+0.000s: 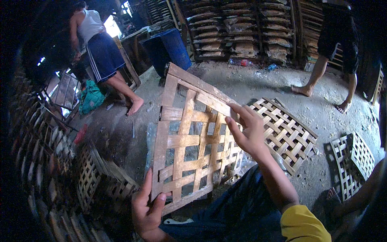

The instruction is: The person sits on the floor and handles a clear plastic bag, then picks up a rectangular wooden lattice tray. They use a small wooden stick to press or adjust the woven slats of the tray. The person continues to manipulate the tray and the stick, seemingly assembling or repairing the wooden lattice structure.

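A woven bamboo lattice tray with a wooden frame stands tilted in front of me, over my lap. My left hand grips its lower left corner, thumb over the frame. My right hand rests on the lattice's right side, fingers pinching a strip near the upper right edge. My right sleeve is yellow.
A second lattice tray lies on the dirt floor behind, two more at the right. Stacked trays stand at my left. One person stands far left, another's legs far right. A blue crate and loaded racks are behind.
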The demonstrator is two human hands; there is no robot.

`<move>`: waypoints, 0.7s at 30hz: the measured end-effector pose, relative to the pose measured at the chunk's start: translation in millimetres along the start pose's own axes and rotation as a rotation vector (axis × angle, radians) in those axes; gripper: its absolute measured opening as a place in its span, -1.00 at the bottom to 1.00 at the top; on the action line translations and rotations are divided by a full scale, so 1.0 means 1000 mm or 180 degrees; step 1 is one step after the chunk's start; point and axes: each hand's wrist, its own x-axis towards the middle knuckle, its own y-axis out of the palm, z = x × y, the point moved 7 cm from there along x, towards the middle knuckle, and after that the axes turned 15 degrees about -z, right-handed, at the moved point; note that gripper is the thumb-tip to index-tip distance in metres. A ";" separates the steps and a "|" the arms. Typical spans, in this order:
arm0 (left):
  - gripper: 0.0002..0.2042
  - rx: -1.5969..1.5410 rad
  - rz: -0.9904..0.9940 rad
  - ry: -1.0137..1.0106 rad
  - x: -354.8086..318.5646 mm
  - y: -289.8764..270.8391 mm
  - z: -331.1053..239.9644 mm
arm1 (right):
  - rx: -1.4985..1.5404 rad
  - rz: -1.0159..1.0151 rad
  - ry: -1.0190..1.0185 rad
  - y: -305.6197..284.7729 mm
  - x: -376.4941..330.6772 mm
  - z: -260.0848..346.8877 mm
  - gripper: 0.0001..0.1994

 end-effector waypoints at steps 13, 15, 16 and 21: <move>-0.39 0.0167 0.0054 0.0019 -0.002 -0.002 0.002 | -0.0147 0.0220 0.0167 0.015 0.002 0.009 -0.62; -0.40 0.0044 0.0092 -0.0032 -0.001 0.000 0.000 | -0.0168 0.0062 0.0054 0.012 0.004 0.016 -0.64; -0.40 -0.0008 0.0107 -0.0066 -0.001 0.000 -0.001 | -0.0206 0.0090 0.0054 0.011 0.002 0.017 -0.65; -0.35 0.0127 0.0297 -0.0006 -0.001 -0.004 0.009 | -0.0094 -0.0341 -0.0172 -0.006 -0.009 0.009 -0.66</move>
